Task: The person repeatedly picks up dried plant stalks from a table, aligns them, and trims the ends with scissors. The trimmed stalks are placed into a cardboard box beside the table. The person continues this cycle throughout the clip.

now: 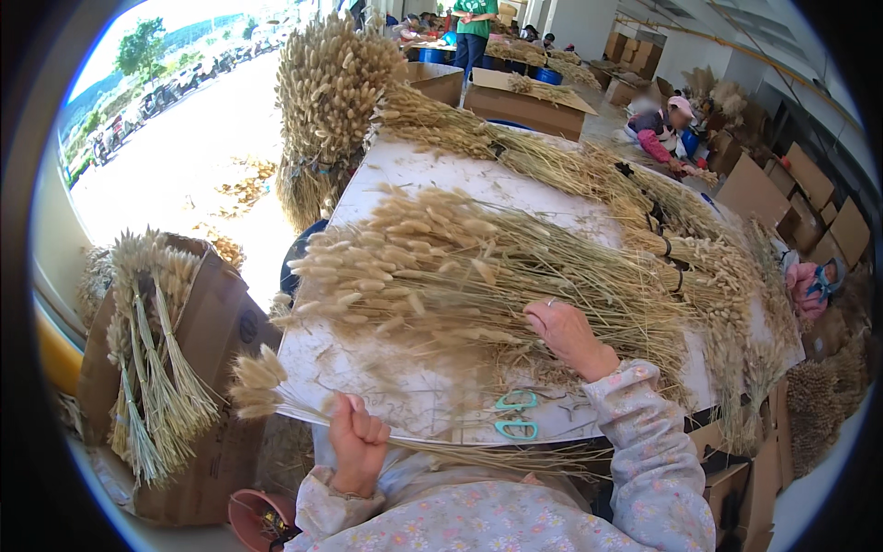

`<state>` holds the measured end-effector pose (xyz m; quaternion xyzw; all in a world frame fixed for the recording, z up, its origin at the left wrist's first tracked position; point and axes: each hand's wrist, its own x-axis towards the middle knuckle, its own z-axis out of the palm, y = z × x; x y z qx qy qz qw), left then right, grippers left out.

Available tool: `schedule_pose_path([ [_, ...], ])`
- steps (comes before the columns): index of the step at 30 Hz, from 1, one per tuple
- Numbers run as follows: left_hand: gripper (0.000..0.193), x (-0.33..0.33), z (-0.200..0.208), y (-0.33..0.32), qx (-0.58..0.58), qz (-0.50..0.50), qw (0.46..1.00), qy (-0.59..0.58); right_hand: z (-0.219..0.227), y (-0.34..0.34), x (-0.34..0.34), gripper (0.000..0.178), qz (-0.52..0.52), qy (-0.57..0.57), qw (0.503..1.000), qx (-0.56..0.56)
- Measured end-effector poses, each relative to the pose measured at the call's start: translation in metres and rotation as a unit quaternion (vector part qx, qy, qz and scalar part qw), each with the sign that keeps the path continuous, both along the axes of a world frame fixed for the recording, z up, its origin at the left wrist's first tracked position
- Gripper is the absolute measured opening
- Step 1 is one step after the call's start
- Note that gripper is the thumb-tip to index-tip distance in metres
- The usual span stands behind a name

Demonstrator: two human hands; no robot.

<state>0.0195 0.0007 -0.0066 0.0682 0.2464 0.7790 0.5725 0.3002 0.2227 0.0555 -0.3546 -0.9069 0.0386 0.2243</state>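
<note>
Indoors, littered white table point(379, 175), dried grasses point(515, 265), cartons point(529, 110)

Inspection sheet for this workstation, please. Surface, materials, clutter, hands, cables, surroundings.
Surface: white tabletop, strewn with straw bits.
Materials: loose pile of fluffy-headed stems across the middle; tied bundles with dark ties along the right.
Clutter: turquoise-handled scissors near the front edge.
Left hand: closed around a small bunch.
Right hand: at the pile's stems, fingers curled; grip unclear.
Cables: nothing seen.
Surroundings: carton with bundles at left, reddish bucket below; person in green top standing beyond the table.
</note>
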Motion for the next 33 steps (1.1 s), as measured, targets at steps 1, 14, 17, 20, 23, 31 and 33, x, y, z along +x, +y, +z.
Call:
schedule_pose_path([
  [1,0.038,0.001,0.0,0.001,0.003,0.002,1.0,-0.009,-0.003,0.011,-0.014,0.016,-0.009,0.011,1.0,0.019],
  [14,0.037,-0.003,0.006,-0.002,-0.002,0.013,1.0,0.007,0.019,0.053,-0.023,0.012,-0.056,0.188,0.977,0.081],
  [17,0.037,-0.001,0.008,0.0,-0.003,0.02,1.0,0.008,0.031,0.055,-0.021,0.011,-0.073,0.053,0.995,0.039],
  [20,0.04,-0.003,0.011,-0.002,-0.019,0.024,1.0,-0.006,0.039,0.06,-0.02,0.016,-0.044,0.103,0.991,0.076],
  [23,0.04,-0.004,0.013,-0.003,-0.027,0.031,0.999,-0.018,0.032,0.059,-0.023,0.019,-0.036,0.06,0.996,0.054],
  [31,0.039,-0.005,0.013,-0.005,-0.024,0.026,0.999,-0.013,-0.022,0.043,-0.043,0.031,-0.066,-0.075,0.994,0.049],
  [33,0.039,-0.006,0.013,-0.005,-0.024,0.027,0.999,-0.014,-0.025,0.044,-0.044,0.028,-0.053,-0.079,0.993,0.066],
])
